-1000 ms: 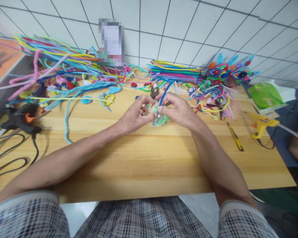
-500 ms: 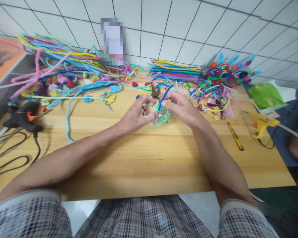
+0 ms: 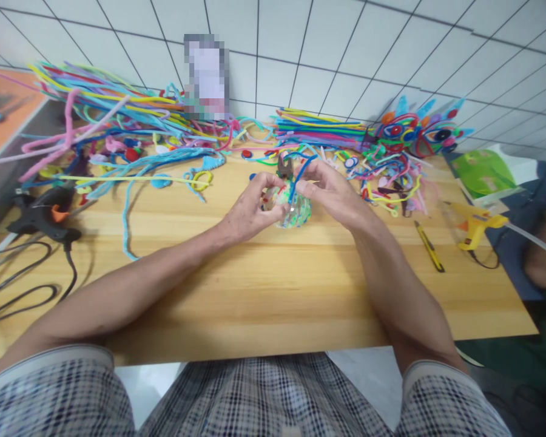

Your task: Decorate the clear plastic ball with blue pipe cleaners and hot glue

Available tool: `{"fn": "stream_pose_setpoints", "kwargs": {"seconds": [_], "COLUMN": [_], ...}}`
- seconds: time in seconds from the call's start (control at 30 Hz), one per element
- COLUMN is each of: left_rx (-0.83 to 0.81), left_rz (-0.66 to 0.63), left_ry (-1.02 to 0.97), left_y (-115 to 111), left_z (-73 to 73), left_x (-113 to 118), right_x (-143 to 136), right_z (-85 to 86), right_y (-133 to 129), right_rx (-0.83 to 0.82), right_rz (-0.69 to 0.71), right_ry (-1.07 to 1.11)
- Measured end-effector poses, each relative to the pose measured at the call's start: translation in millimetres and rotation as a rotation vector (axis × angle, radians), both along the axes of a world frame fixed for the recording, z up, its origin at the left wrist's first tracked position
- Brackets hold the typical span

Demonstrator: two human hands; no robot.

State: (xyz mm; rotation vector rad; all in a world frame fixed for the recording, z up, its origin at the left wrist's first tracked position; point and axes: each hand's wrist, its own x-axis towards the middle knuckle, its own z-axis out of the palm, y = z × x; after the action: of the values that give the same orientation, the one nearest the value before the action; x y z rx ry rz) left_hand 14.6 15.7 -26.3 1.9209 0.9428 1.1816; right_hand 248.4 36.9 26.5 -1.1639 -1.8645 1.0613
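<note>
At the middle of the table, my left hand (image 3: 259, 203) is closed around the side of a clear, rounded container with coloured bits (image 3: 303, 213), its thumb and forefinger near the top. A bent blue pipe cleaner (image 3: 298, 176) rises from that top, its lower end resting against it. My right hand (image 3: 325, 188) pinches the pipe cleaner between thumb and fingers. Just beyond the container lie the dark jaws of a pair of pliers (image 3: 285, 167); the rest of the tool is hidden. Whether the coloured bits are inside the container or on it, I cannot tell.
Pipe cleaners (image 3: 118, 97) lie heaped at the back left, with another bundle (image 3: 321, 128) at the back. A black glue gun (image 3: 45, 212) with a cord sits left. On the right are a yellow cutter (image 3: 429, 246), a yellow glue gun (image 3: 477, 224) and colourful masks (image 3: 418, 130).
Both hands stay almost in place, the right fingers shifting slightly on the blue pipe cleaner. The view has moved a little.
</note>
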Motion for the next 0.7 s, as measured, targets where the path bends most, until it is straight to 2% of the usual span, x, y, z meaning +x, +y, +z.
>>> {"fn": "stream_pose_setpoints", "kwargs": {"seconds": [0.33, 0.7], "left_rx": [0.044, 0.004], "left_rz": [-0.006, -0.066], "left_ry": [-0.029, -0.009], "left_y": [1.3, -0.2], "left_z": [-8.0, 0.9], "left_x": [1.8, -4.7], "right_x": [8.5, 3.9], "right_z": [-8.7, -20.6], "right_y": [-27.1, -25.8], "right_rx": [0.111, 0.136], "right_rz": [-0.045, -0.042], "right_ry": [-0.051, -0.049]}}
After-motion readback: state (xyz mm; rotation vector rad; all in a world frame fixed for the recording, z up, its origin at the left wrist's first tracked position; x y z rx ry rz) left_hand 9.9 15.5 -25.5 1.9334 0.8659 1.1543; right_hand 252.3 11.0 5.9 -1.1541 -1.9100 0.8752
